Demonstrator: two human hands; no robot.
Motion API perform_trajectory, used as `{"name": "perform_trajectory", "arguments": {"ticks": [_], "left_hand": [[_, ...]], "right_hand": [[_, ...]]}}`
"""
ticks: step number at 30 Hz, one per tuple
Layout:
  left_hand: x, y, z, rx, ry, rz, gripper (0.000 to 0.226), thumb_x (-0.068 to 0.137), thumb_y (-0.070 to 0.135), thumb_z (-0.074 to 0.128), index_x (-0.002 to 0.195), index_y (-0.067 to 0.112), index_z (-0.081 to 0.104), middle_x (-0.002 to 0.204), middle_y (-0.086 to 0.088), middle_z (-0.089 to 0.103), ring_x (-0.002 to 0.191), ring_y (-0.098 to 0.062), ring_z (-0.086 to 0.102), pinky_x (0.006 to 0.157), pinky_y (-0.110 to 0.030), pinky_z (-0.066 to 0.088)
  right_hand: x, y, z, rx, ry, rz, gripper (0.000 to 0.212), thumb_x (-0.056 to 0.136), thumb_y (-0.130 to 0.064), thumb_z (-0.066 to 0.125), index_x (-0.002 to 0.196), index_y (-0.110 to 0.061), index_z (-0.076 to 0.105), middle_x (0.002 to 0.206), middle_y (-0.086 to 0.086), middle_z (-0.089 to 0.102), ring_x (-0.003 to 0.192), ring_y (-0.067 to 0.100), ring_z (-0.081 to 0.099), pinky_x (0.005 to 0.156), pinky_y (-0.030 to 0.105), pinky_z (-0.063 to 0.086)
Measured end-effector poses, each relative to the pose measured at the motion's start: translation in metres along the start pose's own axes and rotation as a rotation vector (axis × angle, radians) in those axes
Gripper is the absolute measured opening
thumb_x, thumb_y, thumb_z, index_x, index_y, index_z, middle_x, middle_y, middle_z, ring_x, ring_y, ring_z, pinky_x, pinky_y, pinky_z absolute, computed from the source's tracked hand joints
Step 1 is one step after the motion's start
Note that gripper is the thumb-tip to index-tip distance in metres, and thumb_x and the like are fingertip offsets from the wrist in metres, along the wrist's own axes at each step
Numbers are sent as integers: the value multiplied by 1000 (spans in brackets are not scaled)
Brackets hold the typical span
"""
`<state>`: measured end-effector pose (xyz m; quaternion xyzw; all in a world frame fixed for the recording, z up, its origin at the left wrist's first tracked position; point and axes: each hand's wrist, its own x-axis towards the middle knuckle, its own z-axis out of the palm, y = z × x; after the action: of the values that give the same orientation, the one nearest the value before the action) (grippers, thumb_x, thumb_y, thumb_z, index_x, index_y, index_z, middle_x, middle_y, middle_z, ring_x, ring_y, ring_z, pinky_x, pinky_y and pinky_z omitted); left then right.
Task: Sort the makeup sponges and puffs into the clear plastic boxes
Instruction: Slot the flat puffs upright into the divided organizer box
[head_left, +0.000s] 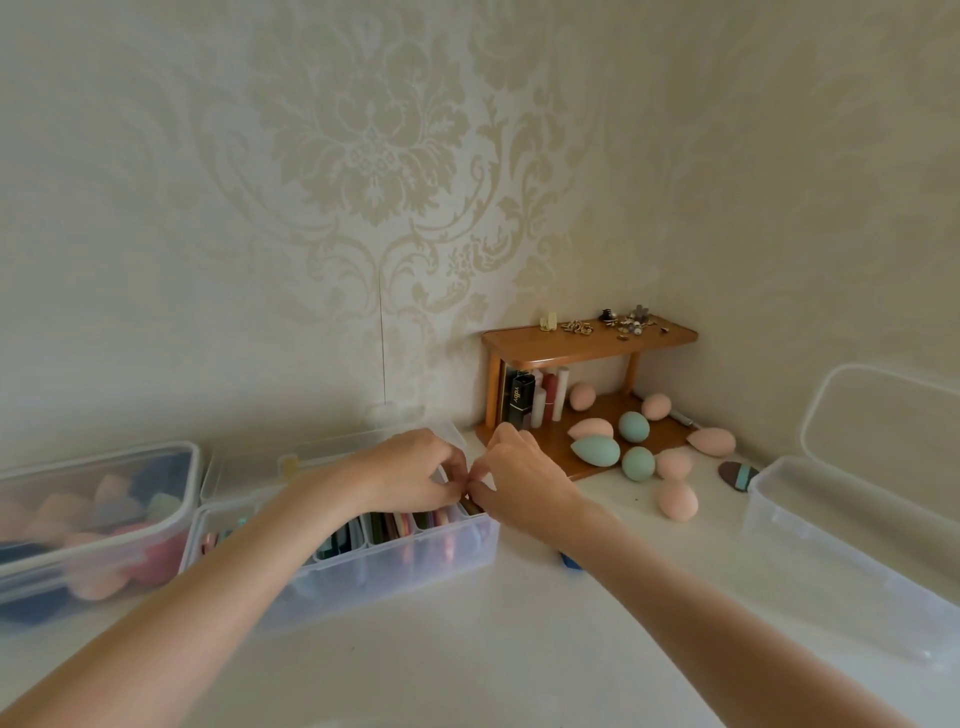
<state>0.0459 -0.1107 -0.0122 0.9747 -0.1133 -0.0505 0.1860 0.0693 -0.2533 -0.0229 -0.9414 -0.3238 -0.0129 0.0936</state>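
We pinch a dark puff (471, 505) with left hand (415, 473) and right hand (522, 480), seating it upright in the middle box (363, 566) to save space.

Soft, even, warm daylight, no glare. Faint shadows only. Wide-angle bending toward the edges; slightly blurred at left and bottom.

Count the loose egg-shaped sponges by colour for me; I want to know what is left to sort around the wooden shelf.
Pink egg sponges: 6, for example one on the white table and one far back on the shelf's lower board.
Teal egg sponges: 3, for example the largest.
Total: 9.
A flat striped puff lies apart, not counted.
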Motion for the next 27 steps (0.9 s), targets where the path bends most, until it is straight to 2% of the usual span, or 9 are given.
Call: {"name": "perform_trajectory", "arguments": {"ticks": [2,4,8,11,15,18,21,24,27], "left_hand": [[1,0,-1,21,12,14,17,90,19,51,102,20,64,101,8,62,66,3,50,57,-7,42],[3,-1,-2,37,32,23,18,90,19,53,105,16,63,111,4,63,82,-2,53,69,-10,42],[6,-2,-6,22,66,30,17,88,15,52,101,18,63,114,3,64,102,-8,56,89,-21,46],[12,0,-9,-1,82,72,17,90,14,50,101,19,62,113,6,63,86,6,51,75,-10,39],[28,6,-6,2,106,77,17,90,15,50,101,20,63,105,6,62,101,-5,56,88,-20,43],[36,9,-2,-13,110,75,16,90,15,50,97,20,63,96,10,58,98,-6,55,81,-18,41],[41,13,3,-19,61,84,14,91,16,51,98,20,63,103,5,63,100,-9,58,83,-19,43],[44,16,9,7,19,78,17,92,17,51,103,17,64,110,1,64,102,-11,58,82,-18,44],[46,15,11,5,15,77,18,93,18,50,104,16,64,110,0,64,99,-9,58,76,-12,41]], "right_hand": [[5,2,2,-4,-53,14,33,99,-20,38,118,-11,64,122,13,47,113,26,42,100,34,39],[9,0,7,1,-49,24,32,98,-19,39,118,-12,64,123,12,46,113,25,42,99,32,40],[12,12,-3,154,-27,51,33,99,-25,39,115,-12,65,119,14,57,99,23,56,80,25,45],[12,51,-39,255,94,195,27,97,-24,44,114,-22,64,116,1,61,95,19,61,80,26,52],[12,132,-69,107,231,510,24,92,-13,48,107,-7,66,109,11,65,101,30,61,84,36,50],[1,177,-67,-152,42,670,26,92,-10,44,112,-2,59,93,11,59,93,29,58,72,31,42],[-2,202,-49,-306,-198,671,31,97,-13,38,124,-5,52,114,9,59,89,17,41,78,26,37],[-2,212,-36,-359,-346,693,37,97,-7,37,132,-7,45,115,5,51,100,21,46,87,29,37],[-4,210,-30,-321,-296,700,36,99,-6,33,133,-5,45,134,11,50,124,25,48,101,30,38]]}}
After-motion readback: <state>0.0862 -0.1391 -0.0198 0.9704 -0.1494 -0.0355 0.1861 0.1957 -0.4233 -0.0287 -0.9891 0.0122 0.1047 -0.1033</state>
